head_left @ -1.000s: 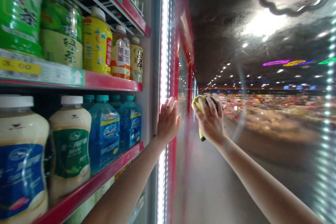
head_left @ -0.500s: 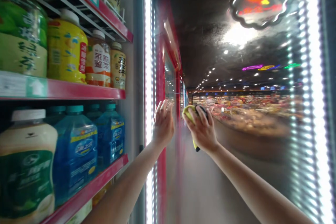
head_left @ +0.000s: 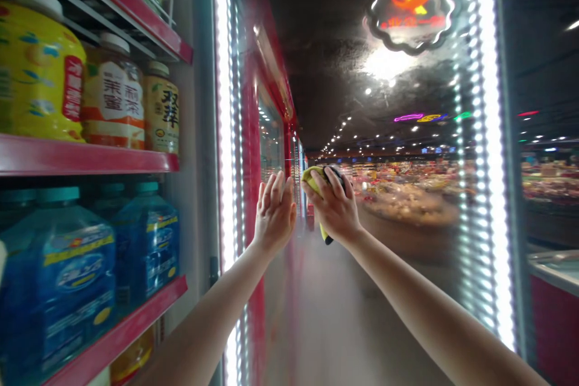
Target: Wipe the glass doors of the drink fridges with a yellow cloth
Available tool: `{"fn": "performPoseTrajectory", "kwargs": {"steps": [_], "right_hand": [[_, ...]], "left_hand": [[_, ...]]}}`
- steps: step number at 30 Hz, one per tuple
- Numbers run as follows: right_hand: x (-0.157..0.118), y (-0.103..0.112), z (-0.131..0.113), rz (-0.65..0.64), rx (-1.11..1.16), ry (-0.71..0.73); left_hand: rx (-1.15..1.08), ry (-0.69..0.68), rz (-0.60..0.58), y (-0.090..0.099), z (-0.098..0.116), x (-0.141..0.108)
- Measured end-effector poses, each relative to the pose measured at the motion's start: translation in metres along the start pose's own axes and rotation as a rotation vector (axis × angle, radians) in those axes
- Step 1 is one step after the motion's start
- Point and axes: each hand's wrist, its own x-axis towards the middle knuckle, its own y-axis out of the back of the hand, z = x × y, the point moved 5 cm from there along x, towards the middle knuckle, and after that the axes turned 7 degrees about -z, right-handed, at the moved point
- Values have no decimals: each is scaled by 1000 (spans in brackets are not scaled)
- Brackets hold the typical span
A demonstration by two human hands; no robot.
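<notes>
"Where was the cloth (head_left: 312,177)?"

"Under the right hand (head_left: 333,202), seemingly against the glass door (head_left: 427,238), nearer the left light strip (head_left: 223,126) than the right one (head_left: 492,145). The fingers were spread over it, holding it bunched, with a yellow, dark-tipped end hanging below."

"How would it have handled?"

"Light, soft and limp, I'd judge, with nothing to break. The folded middle was the place to hold, palm flat; that loose end would probably have flopped. The glass looked smooth, so likely slippery."

"And the left hand (head_left: 274,211)?"

"Fingers straight and close together, just beside the left strip, no object showing. I couldn't tell whether its palm touched the glass."

"What else was hidden?"

"Both palms, and most of the cloth's underside; whether it was damp, I couldn't say. Beyond the glass, the displays were blurred. Leftward, the blue bottles (head_left: 79,277) stood behind the red front edge of a shelf (head_left: 122,333), its near end cut off by the view."
</notes>
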Motion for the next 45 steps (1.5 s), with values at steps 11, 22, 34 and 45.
{"fn": "performPoseTrajectory", "kwargs": {"steps": [11, 22, 34, 45], "right_hand": [[-29, 12, 57, 37, -109, -290], [-57, 24, 118, 115, -112, -521], [-94, 32, 157, 80, -118, -577], [-95, 40, 185, 23, -121, -507]], "left_hand": [[-16, -49, 26, -15, 28, 14], [-20, -113, -27, -32, 65, 29], [-70, -174, -34, -49, 97, 42], [-162, -274, 24, -78, 146, 48]]}}
